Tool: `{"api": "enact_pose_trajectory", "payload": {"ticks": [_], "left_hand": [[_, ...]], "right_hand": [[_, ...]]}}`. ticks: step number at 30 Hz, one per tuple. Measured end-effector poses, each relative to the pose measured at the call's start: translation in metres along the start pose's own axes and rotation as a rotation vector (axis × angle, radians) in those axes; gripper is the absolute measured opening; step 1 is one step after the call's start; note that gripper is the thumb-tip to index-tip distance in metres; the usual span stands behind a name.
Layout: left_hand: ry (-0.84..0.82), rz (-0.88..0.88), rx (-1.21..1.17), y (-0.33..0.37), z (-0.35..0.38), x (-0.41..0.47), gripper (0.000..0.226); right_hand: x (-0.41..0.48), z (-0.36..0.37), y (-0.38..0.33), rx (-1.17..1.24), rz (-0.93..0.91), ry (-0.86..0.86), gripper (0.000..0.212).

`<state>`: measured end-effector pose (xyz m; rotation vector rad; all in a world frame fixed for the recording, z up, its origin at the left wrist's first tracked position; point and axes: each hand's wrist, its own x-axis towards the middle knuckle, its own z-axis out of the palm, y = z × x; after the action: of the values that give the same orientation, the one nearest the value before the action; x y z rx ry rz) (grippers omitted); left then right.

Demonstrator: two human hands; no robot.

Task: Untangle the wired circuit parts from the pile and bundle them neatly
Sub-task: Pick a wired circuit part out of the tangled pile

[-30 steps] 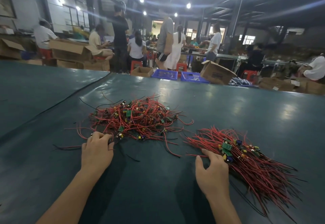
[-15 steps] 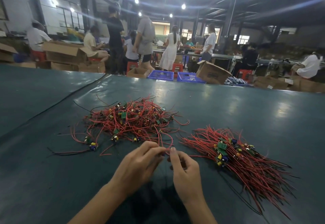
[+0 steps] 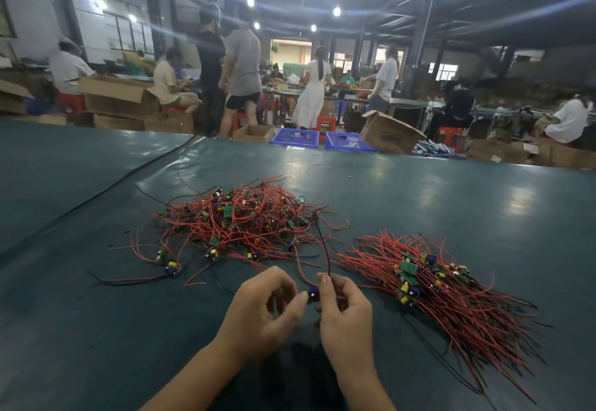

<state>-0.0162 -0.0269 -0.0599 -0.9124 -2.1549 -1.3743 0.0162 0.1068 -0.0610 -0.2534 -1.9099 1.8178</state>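
Observation:
A tangled pile (image 3: pixel 238 220) of red-wired circuit parts lies on the dark green table, left of centre. To the right lies a combed bundle (image 3: pixel 445 288) of the same parts, wires fanned toward the lower right. Between them, near me, both hands meet over one small circuit part (image 3: pixel 312 294) with a blue component. My left hand (image 3: pixel 264 310) pinches it from the left and my right hand (image 3: pixel 345 314) pinches it from the right. Its red and black wires rise from my right fingertips back toward the pile.
A single loose part (image 3: pixel 171 268) with long wires lies left of my hands. The green table (image 3: pixel 451 204) stretches far and right. Beyond its far edge stand blue crates (image 3: pixel 295 136), cardboard boxes (image 3: pixel 390 136), red stools and several people.
Both hands left the two heaps and came together in front of me. They now hold one part lifted slightly, with its wires drawn out of the tangled pile.

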Motion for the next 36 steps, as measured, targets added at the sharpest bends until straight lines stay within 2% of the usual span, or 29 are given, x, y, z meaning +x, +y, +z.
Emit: {"api": "enact_pose_trajectory", "payload": {"ticks": [3, 6, 9, 12, 14, 17, 20, 23, 28, 32, 34, 36], "left_hand": [[-0.190, -0.257, -0.162, -0.001, 0.003, -0.001, 0.050], [-0.233, -0.371, -0.182, -0.001, 0.007, -0.002, 0.076], [-0.202, -0.556, -0.360, 0.000, 0.009, 0.003, 0.063], [-0.163, -0.811, -0.642, 0.005, 0.010, 0.009, 0.053], [-0.102, -0.887, -0.772, 0.010, 0.011, 0.010, 0.045], [0.047, -0.871, -0.789, 0.016, 0.014, 0.008, 0.029], [0.102, -0.824, -0.701, 0.019, 0.016, 0.006, 0.023], [0.140, -0.789, -0.643, 0.017, 0.017, 0.004, 0.019], [0.158, -0.717, -0.548, 0.011, 0.015, 0.004, 0.009], [0.038, -0.700, -0.559, 0.013, 0.014, 0.006, 0.043], [-0.054, -0.651, -0.509, 0.015, 0.017, 0.005, 0.041], [-0.045, -0.617, -0.515, 0.016, 0.021, 0.004, 0.045]], "right_hand": [[-0.001, 0.001, 0.000, -0.003, -0.042, 0.004, 0.016], [-0.002, 0.002, -0.001, 0.031, -0.078, 0.020, 0.015], [-0.003, 0.002, -0.005, 0.139, -0.097, -0.007, 0.015], [-0.004, 0.003, -0.008, 0.186, -0.113, -0.055, 0.016], [-0.004, 0.003, -0.010, 0.219, -0.110, -0.052, 0.017], [-0.003, 0.002, -0.009, 0.246, -0.061, 0.000, 0.013], [0.001, -0.001, -0.005, 0.226, 0.068, 0.088, 0.015], [0.001, 0.000, -0.003, 0.190, 0.221, 0.031, 0.026], [-0.004, 0.004, -0.008, 0.062, 0.160, -0.044, 0.030], [-0.005, 0.004, -0.010, 0.105, 0.161, -0.058, 0.034], [-0.006, 0.004, -0.012, 0.136, 0.160, -0.068, 0.033], [-0.005, 0.004, -0.014, 0.180, 0.168, -0.070, 0.034]]}}
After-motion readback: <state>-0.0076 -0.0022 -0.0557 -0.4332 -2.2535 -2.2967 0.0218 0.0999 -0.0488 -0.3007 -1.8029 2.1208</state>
